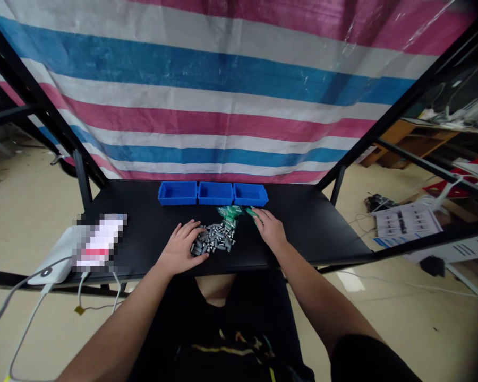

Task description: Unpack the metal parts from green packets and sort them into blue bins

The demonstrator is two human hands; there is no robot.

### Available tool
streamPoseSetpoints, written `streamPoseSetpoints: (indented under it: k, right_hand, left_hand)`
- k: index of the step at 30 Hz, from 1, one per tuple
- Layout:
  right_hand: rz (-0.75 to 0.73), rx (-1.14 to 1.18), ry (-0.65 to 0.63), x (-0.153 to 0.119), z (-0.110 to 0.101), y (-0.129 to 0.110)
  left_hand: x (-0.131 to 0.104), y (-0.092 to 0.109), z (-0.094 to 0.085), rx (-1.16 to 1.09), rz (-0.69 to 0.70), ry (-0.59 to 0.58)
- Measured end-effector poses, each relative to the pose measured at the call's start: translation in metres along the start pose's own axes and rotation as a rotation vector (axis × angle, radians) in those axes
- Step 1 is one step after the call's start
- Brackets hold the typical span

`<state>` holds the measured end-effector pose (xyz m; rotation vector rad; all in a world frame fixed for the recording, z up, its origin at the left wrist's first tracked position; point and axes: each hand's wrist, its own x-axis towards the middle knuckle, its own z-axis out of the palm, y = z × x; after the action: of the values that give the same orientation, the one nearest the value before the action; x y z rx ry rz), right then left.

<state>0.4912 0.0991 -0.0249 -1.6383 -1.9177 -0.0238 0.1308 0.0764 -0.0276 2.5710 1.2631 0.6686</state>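
Observation:
A pile of small metal fasteners, grey and shiny like bolts or screws, lies on the black tabletop. My left hand rests at the pile's left side, fingers spread and touching its edge. Just behind the pile is a crumpled green plastic bag, its lower part against the metal pieces. My right hand is to the right of the pile, with the bag's green edge pinched at its fingertips. Part of that grip is hidden by the fingers.
Three blue bins stand in a row along the table's back edge, before a striped tarp. At the left end are a phone with a blurred screen, a white device and cables. Black frame posts rise at both sides.

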Motion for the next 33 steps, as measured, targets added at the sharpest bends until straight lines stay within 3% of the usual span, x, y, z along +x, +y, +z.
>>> streamPoseSetpoints:
  k: [10, 17, 28, 33]
  right_hand:
    - [0.074, 0.12, 0.3, 0.001, -0.004, 0.015]
    - [0.12, 0.116, 0.405, 0.001, -0.005, 0.017]
    - [0.397, 0.22, 0.634, -0.002, 0.001, 0.036]
    - [0.498, 0.282, 0.744, 0.001, -0.004, 0.038]
  left_hand:
    - [0.001, 0.002, -0.002, -0.003, -0.002, 0.002]
    - [0.002, 0.002, -0.001, 0.006, -0.003, 0.001]
    - [0.006, 0.005, 0.007, 0.039, -0.057, -0.009]
    - [0.005, 0.011, 0.0, 0.033, -0.062, 0.115]
